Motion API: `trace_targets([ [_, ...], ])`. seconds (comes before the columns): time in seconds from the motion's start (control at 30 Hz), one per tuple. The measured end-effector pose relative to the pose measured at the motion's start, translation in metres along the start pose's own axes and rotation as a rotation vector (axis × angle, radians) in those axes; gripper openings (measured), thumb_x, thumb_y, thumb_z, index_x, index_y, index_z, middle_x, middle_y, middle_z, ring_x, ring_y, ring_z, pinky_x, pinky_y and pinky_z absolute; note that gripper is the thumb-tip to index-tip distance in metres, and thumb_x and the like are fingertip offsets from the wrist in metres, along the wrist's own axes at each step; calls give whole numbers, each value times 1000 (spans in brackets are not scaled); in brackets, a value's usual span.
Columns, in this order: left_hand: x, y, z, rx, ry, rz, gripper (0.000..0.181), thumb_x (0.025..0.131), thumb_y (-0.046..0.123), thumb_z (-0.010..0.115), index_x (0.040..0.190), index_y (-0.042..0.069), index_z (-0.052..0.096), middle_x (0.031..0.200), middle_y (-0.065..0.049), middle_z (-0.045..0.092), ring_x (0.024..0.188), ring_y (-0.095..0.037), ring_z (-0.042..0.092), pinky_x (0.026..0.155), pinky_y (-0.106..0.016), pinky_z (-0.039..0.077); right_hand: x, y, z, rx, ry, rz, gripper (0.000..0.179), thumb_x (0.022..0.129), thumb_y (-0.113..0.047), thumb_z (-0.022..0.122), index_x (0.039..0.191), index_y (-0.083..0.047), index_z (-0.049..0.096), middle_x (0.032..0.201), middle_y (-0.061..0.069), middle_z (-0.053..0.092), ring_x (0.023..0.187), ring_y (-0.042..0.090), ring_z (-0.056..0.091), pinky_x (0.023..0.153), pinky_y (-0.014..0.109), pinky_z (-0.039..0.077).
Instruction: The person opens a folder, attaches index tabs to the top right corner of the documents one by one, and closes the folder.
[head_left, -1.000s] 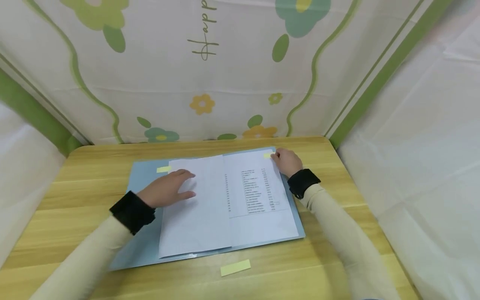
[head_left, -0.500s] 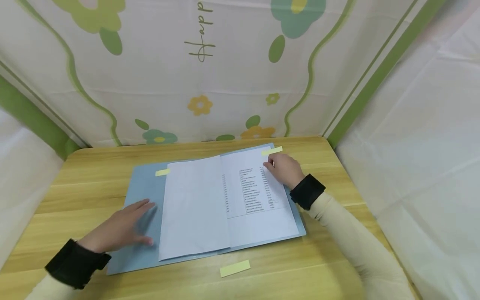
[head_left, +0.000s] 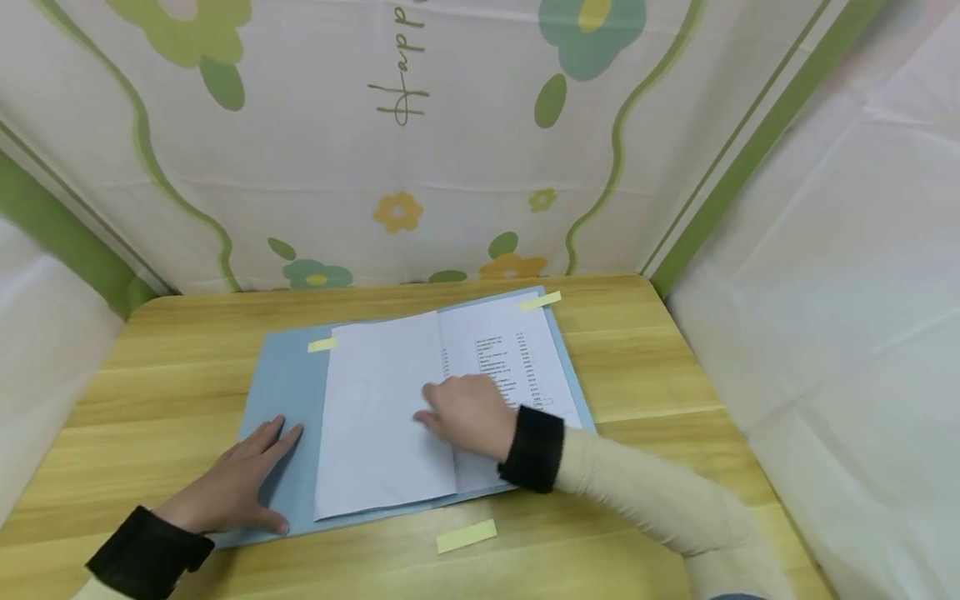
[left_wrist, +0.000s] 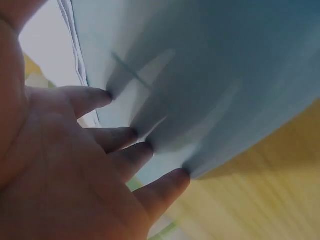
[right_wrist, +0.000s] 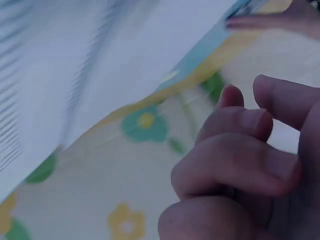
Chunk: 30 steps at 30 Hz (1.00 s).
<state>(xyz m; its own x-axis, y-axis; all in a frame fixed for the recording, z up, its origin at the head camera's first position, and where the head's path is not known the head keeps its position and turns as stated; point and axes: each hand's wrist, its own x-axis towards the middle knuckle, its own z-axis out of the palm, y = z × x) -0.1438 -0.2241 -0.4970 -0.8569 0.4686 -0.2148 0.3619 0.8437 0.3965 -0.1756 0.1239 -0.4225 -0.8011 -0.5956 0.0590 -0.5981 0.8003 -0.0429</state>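
A light blue folder (head_left: 285, 375) lies spread open on the wooden table. White sheets sit in it: a blank page (head_left: 375, 417) on the left and a page with printed columns (head_left: 491, 321) on the right. My left hand (head_left: 243, 479) rests on the folder's left cover with fingers spread; in the left wrist view its fingertips (left_wrist: 175, 181) touch the blue surface. Over the fold between the pages hovers my right hand (head_left: 472, 412). Its fingers are loosely curled, with thumb and index finger apart and nothing held, as the right wrist view confirms.
Yellow sticky strips mark the blank page's top left corner (head_left: 322, 344) and the printed page's top right corner (head_left: 540, 301). Another yellow strip (head_left: 467, 536) lies on the table (head_left: 637, 358) in front of the folder. Behind hangs a flowered white curtain (head_left: 300, 150).
My right hand has left the strip at the printed page's top right corner and moved left and toward me. My left hand has gone from the blank page to the folder's left cover.
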Motion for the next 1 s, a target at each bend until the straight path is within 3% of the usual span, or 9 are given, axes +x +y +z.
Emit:
trace_targets([
  [0.23,1,0,3,36,15,-2,130,52,52,95,154,-4,37,157,-39,22,140,-61,23,104,-78,26,8,-81,37,-90,-75,-168,36,102,-50,57,80,-24,67,58,-11,54,47,3,44,41,22,35],
  [0.33,1,1,6,45,30,10,129,52,52,96,153,-4,38,157,-39,24,140,-61,25,102,-77,29,8,-108,54,-124,-90,-168,45,102,-57,53,71,-27,65,52,-13,49,43,2,40,40,21,32],
  [0.43,0,2,7,50,47,14,129,51,52,96,153,-3,39,157,-38,25,140,-60,26,103,-76,30,12,-127,66,-183,-81,-116,57,100,-67,46,61,-28,61,47,-12,44,40,4,39,39,22,30],
  [0.63,-2,1,8,54,63,-5,129,50,54,96,152,-3,41,155,-37,28,139,-59,29,103,-74,33,26,-146,85,-219,-158,-1,66,95,-76,41,54,-27,54,45,-11,42,41,4,40,40,23,33],
  [0.8,-3,-2,11,65,81,4,130,50,57,95,152,-2,41,155,-36,28,138,-58,30,102,-73,34,31,-149,90,-171,-261,60,63,94,-76,46,56,-27,57,47,-11,45,43,4,43,42,23,36],
  [1.0,-2,-3,12,78,71,2,129,51,59,93,152,-1,41,156,-35,28,138,-57,30,102,-74,34,31,-146,87,-67,-307,80,59,97,-69,49,58,-26,60,48,-10,47,45,4,42,43,23,37],
])
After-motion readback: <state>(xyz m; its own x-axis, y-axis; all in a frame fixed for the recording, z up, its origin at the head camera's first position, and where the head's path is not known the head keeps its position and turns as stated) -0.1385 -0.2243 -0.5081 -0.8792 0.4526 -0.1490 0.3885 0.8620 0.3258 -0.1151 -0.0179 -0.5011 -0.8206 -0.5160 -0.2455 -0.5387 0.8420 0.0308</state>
